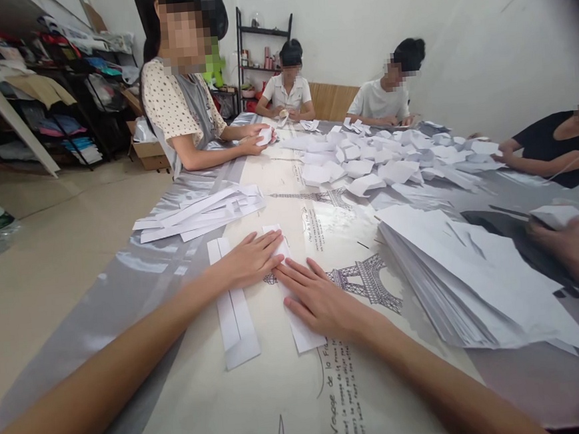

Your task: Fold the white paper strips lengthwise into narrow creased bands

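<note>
My left hand (pixel 251 257) lies flat with fingers stretched out, pressing the upper part of a long folded strip of white paper (pixel 302 333). My right hand (pixel 321 301) lies flat on the same strip lower down, its fingers spread and pointing toward the left hand. The fingertips of the two hands nearly touch. A second folded paper strip (pixel 234 315) lies just left of it, partly under my left wrist. Both rest on a table covering (pixel 283 391) printed with Eiffel Tower drawings.
A fanned stack of white sheets (pixel 474 276) sits to the right. A bundle of folded strips (pixel 204 214) lies left of centre, a heap of folded paper pieces (pixel 390 159) further back. Several people sit around the table; another person's hand (pixel 567 242) holds paper at right. Shelves (pixel 59 94) stand at left.
</note>
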The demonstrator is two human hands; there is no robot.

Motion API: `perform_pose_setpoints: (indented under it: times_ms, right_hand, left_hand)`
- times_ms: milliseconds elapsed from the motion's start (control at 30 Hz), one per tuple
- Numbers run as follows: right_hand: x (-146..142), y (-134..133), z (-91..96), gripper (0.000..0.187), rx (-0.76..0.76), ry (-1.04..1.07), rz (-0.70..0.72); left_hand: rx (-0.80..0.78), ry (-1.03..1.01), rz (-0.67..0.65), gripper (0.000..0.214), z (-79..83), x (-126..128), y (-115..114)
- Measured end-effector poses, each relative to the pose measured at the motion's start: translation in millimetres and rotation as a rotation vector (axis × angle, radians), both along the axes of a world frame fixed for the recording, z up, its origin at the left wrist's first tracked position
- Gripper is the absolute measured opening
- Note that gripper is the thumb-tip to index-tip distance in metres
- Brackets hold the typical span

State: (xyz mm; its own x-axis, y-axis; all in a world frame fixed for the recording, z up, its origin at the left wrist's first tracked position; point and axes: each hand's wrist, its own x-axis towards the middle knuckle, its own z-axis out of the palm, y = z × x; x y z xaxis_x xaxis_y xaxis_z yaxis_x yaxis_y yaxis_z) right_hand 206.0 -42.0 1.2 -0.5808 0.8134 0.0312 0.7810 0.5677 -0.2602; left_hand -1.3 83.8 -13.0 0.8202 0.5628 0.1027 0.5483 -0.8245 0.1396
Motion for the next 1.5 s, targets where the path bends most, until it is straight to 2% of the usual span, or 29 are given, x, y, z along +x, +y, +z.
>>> perform_pose_setpoints:
  times_ms: [133,233,367,467,500,567,667,800,900,1067,1267,1500]
  right_hand:
    - [1,0,2.3,0.06,-0.03,0.031,-0.004]
    - [0,-1,0.4,0.06,-0.026,0.063,-0.005]
    - [3,1,-1.8,0.062,0.01,0.168,0.015]
    - [12,14,-2.5,0.042,0.029,0.365,0.037]
    - [16,20,-3.4,0.034,0.032,0.448,0.021]
    - [23,33,-6.7,0.031,0.088,0.556,-0.061]
    - [27,46,-14.6,0.035,0.148,0.474,-0.083]
    - [25,44,-19.8,0.041,0.181,0.304,-0.058]
    - [24,33,-16.7,0.046,0.153,0.26,-0.055]
    - [20,8,-7.0,0.065,0.12,0.215,-0.096]
    - [8,-37,-2.1,0.073,0.115,0.128,-0.158]
    - [-1,-98,-8.9,0.092,0.259,0.098,-0.168]
  left_hand:
    - [0.135,0.069,0.001,0.051,6.1,15,9]
    - [0.169,0.133,0.053,0.05,13.0,24,9]
    - [0.084,0.133,0.136,0.053,15.5,28,7]
    - [-0.003,0.094,0.219,0.062,14.7,29,6]
    - [-0.026,0.086,0.234,0.064,14.6,29,6]
    - [-0.065,0.085,0.245,0.066,14.7,30,5]
    - [-0.094,0.09,0.26,0.066,14.2,30,5]
    - [-0.096,0.082,0.259,0.065,11.4,30,5]
    - [-0.108,0.069,0.26,0.065,10.3,29,6]
    - [-0.12,0.077,0.27,0.066,11.9,29,5]
    - [-0.127,0.062,0.261,0.065,12.1,29,5]
    - [-0.144,0.014,0.285,0.083,8.0,33,3]
